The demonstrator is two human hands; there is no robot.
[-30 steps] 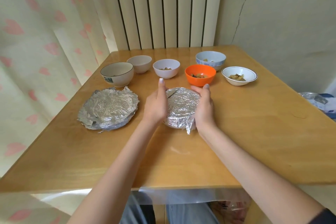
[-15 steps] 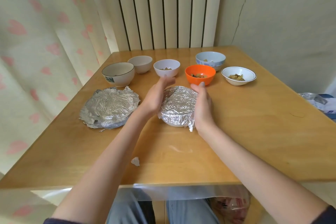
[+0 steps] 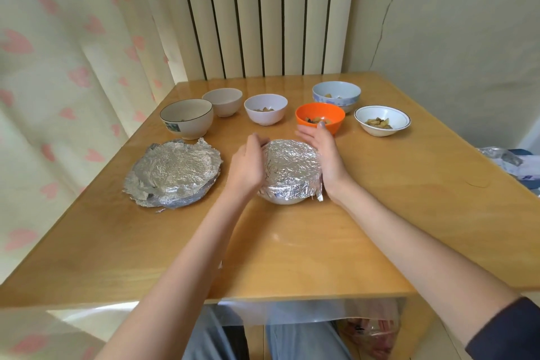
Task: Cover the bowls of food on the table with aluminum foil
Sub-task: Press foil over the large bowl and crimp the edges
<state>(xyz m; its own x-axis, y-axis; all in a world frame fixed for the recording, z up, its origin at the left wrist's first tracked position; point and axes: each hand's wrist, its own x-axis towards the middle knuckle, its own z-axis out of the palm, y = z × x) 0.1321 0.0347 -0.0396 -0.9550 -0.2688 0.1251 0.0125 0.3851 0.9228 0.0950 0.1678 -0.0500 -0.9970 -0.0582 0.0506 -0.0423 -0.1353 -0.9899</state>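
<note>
Pressing foil against a white bowl [image 3: 287, 172] near the middle of the wooden table [image 3: 321, 242]: the left hand [image 3: 247, 166] cups its left side, fingers curved on the foil; the right hand [image 3: 324, 155] lies flat-fingered along its right side. A loose foil flap [image 3: 320, 194] juts out at the bowl's near right; squeezing unevenly could tear the sheet or leave that flap unsealed. Reaching onward risks knocking the orange bowl [image 3: 320, 118], just beyond the right fingertips. Five bowls along the far edge remain uncovered.
</note>
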